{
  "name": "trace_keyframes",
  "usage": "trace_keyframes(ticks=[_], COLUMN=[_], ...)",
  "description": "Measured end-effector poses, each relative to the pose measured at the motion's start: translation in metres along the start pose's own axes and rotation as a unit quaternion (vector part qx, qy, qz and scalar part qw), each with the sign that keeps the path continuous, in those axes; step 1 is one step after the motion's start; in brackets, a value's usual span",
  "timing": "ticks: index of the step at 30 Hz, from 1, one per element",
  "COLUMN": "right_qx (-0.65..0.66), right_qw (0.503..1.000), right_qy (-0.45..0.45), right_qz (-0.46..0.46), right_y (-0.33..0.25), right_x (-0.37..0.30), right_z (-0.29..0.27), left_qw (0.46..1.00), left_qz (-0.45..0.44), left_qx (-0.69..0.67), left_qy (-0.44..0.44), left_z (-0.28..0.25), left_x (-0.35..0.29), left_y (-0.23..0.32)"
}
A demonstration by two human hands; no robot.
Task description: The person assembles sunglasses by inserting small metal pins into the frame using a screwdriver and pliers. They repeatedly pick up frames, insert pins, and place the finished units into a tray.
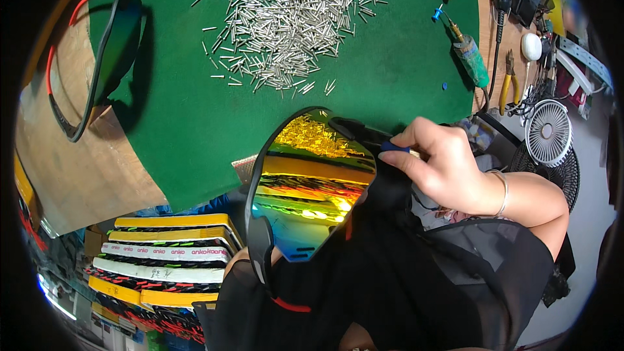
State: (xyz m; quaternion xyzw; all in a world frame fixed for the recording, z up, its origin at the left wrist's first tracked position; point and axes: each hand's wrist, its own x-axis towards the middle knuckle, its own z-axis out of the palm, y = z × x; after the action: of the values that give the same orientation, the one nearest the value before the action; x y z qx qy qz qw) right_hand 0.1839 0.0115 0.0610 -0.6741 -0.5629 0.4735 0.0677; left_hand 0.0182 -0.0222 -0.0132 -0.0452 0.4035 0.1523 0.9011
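Sunglasses with a mirrored yellow-orange lens [312, 188] and a black frame are tilted up in front of my body. One temple [262, 247], with a red tip, hangs toward my lap. My right hand [442, 162] is closed in a pinch on a small blue piece [394, 147] with a brass-coloured part behind it, beside the frame's right hinge. Whether it is a tool cannot be made out. Of my left hand [277, 255] only a bit of skin shows behind the lens; its fingers are hidden.
On the green mat [188, 123] lies a heap of small metal pins [286, 19]. Another pair of sunglasses [97, 65] stands at left on brown board. At right are a green-handled tool [471, 62], yellow pliers [509, 84] and a white fan [548, 131]. Stacked boxes [162, 253] hold temples.
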Motion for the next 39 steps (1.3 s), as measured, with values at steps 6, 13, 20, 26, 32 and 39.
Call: trace_keyframes(ticks=[6, 13, 20, 26, 32, 39], right_qx=[-0.043, -0.275, 0.029, -0.140, 0.017, 0.216], right_qw=[0.997, 0.910, 0.998, 0.979, 0.990, 0.960], right_qy=[0.023, 0.055, -0.033, -0.072, -0.053, -0.035], right_qz=[-0.057, -0.307, 0.049, -0.133, -0.127, -0.172], right_y=[-0.002, 0.012, -0.010, -0.007, 0.009, 0.002], right_x=[0.003, 0.000, 0.003, -0.011, -0.018, 0.012], right_z=[0.001, 0.002, -0.006, -0.021, -0.042, -0.010], left_qw=[0.998, 0.998, 0.999, 0.999, 0.986, 0.958], left_qz=[0.043, 0.034, 0.022, 0.037, 0.140, 0.176], left_qx=[0.051, 0.044, 0.028, 0.019, 0.064, 0.222], left_qy=[-0.002, -0.011, -0.002, -0.020, -0.057, -0.035], left_z=[0.017, 0.015, 0.016, 0.014, 0.012, 0.022], left_x=[-0.008, -0.005, -0.005, -0.011, -0.026, -0.027], left_y=[0.013, 0.012, 0.008, 0.010, 0.012, 0.010])
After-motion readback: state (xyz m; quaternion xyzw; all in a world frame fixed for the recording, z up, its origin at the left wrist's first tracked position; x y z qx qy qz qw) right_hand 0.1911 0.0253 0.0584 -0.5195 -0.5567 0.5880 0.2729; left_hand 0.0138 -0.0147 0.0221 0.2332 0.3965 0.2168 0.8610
